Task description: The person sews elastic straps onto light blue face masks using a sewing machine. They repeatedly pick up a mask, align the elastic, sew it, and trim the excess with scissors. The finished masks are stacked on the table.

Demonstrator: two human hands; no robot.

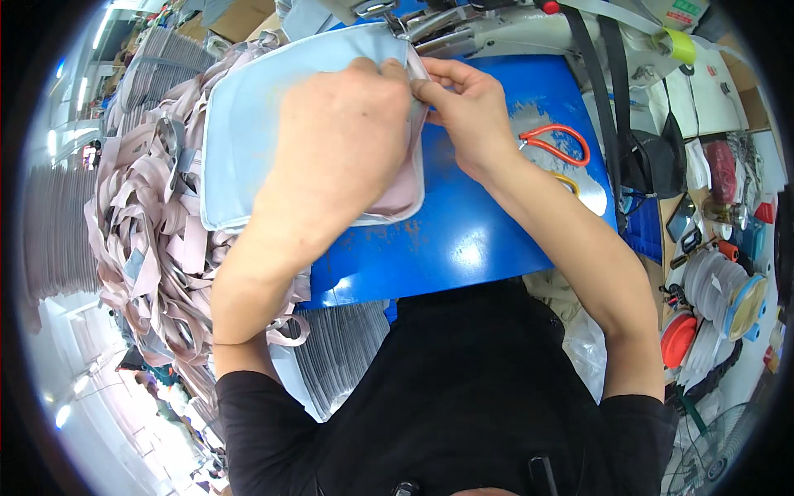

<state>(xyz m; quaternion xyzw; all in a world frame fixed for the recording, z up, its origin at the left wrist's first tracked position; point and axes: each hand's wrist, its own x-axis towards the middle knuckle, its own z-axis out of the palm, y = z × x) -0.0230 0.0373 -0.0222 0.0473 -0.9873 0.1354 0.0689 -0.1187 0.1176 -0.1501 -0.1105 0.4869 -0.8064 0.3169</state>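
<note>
A light blue fabric panel (240, 124) with rounded corners and a pale bound edge lies on the blue machine table (463, 223), its far edge near the sewing machine's needle area (393, 21). Across the panel reaches my left hand (351, 116), fingers curled down and gripping near its right edge; the fingertips are partly hidden and the wrist side is slightly blurred. My right hand (471, 112) pinches that same edge between thumb and fingers. Pinkish fabric (405, 188) shows along the panel's right side and lower corner.
Red-handled scissors (571, 136) lie right of my right hand. The sewing machine (513, 33) spans the far side. Tangled pink strips (149, 223) heap at the left, beside stacked grey panels (58, 231). Black straps (612, 91) hang at the right, near thread spools (711, 281).
</note>
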